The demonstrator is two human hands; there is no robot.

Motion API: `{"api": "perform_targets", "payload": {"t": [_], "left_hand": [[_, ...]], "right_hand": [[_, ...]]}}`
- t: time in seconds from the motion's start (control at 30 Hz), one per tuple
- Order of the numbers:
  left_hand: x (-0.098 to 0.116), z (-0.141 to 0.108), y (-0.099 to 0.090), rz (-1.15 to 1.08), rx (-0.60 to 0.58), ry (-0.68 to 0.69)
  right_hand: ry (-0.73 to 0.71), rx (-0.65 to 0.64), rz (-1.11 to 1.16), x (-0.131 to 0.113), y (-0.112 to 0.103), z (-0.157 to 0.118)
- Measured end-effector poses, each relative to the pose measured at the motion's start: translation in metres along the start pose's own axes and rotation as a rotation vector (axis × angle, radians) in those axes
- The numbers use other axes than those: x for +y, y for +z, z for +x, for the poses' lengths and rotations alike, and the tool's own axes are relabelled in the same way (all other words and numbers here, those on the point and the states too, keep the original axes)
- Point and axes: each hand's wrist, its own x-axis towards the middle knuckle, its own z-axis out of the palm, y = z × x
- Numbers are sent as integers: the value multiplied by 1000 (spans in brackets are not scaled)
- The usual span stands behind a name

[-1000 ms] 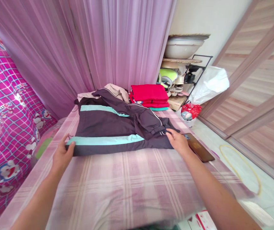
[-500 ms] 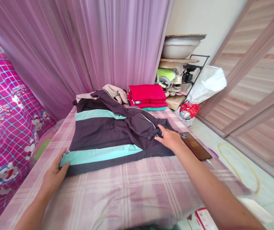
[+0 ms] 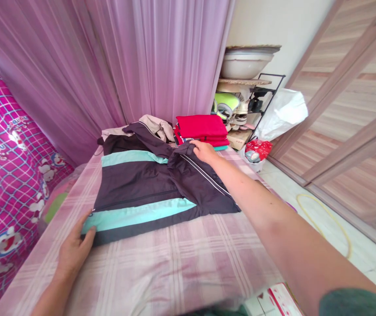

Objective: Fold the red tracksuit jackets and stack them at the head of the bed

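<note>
A dark jacket (image 3: 138, 180) with mint-green bands and white piping lies spread on the plaid bedsheet (image 3: 161, 259). At its near left hem corner, my left hand (image 3: 77, 241) holds the edge between thumb and fingers. My right hand (image 3: 204, 151) is closed on the cuff end of a sleeve, which is folded back over the jacket's upper part. The fingertips of both hands are partly hidden by the cloth.
Behind the jacket are a stack of folded red clothes (image 3: 202, 127) and a crumpled beige garment (image 3: 158, 126). A shoe rack (image 3: 268, 101) with basins on top stands back right, beside a white plastic bag (image 3: 284, 114). Purple curtains (image 3: 168, 57) hang behind.
My right hand has moved away from me and slightly left, drawing the sleeve cuff across the jacket. My right forearm now hides most of the phone. My left hand stays at the hem.
</note>
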Motion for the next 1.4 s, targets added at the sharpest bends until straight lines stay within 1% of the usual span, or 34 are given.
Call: {"api": "perform_targets", "payload": {"t": [0.07,0.1,0.17,0.23,0.3,0.33,0.37,0.4,0.47,0.5,0.53,0.6,0.63,0.7,0.77,0.8,0.83,0.87,0.9,0.93,0.97,1.03,1.1,1.13,1.2,1.27,1.33,1.4], "left_hand": [[2,-2,1,-7,26,-2],[3,-2,2,-16,36,4],[3,-2,3,-33,46,15],[3,-1,3,-36,37,5],[3,-1,3,-21,26,-13],[3,0,3,-10,25,-21],[4,0,3,3,26,-28],[4,1,3,16,29,-33],[3,3,4,39,29,-37],[2,4,4,49,26,-30],[0,6,4,61,20,-16],[-3,11,1,107,1,20],[-3,13,-2,142,-1,43],[2,18,-8,217,39,119],[17,22,-11,265,101,228],[30,23,-10,273,115,288],[46,23,-6,272,97,330],[65,23,0,261,46,364],[86,22,9,252,-29,410],[108,20,21,250,-119,456],[131,17,34,253,-207,497],[173,9,62,266,-371,561],[205,0,86,287,-470,577],[217,-4,94,302,-495,583],[231,-13,103,332,-528,581],[235,-21,103,348,-579,568],[234,-27,99,374,-640,555],[232,-33,96,423,-656,546]], "right_hand": [[-20,2,95,-2,6,9],[-24,30,153,-3,8,14],[-32,136,276,-6,10,25],[-39,262,390,-15,11,38],[-41,354,475,-31,14,48],[-47,367,501,-41,17,51],[-50,357,515,-51,22,51],[-51,304,512,-61,28,48],[-31,127,456,-76,42,36],[-20,55,415,-79,49,26],[-4,11,379,-79,54,14],[27,-50,322,-67,56,-13],[32,-69,297,-55,53,-27],[26,-114,244,-22,38,-57],[66,-123,170,17,17,-89],[117,-126,148,37,6,-105],[175,-130,139,55,-4,-122],[239,-141,140,72,-12,-138],[286,-164,154,86,-18,-153],[296,-193,176,96,-22,-167],[280,-228,201,104,-24,-180],[217,-273,275,112,-21,-199],[177,-272,336,112,-14,-209],[168,-246,357,111,-9,-211],[149,-156,382,108,-1,-210],[159,-62,353,104,8,-207],[231,-17,223,101,17,-205],[297,-6,57,98,24,-205]]}}
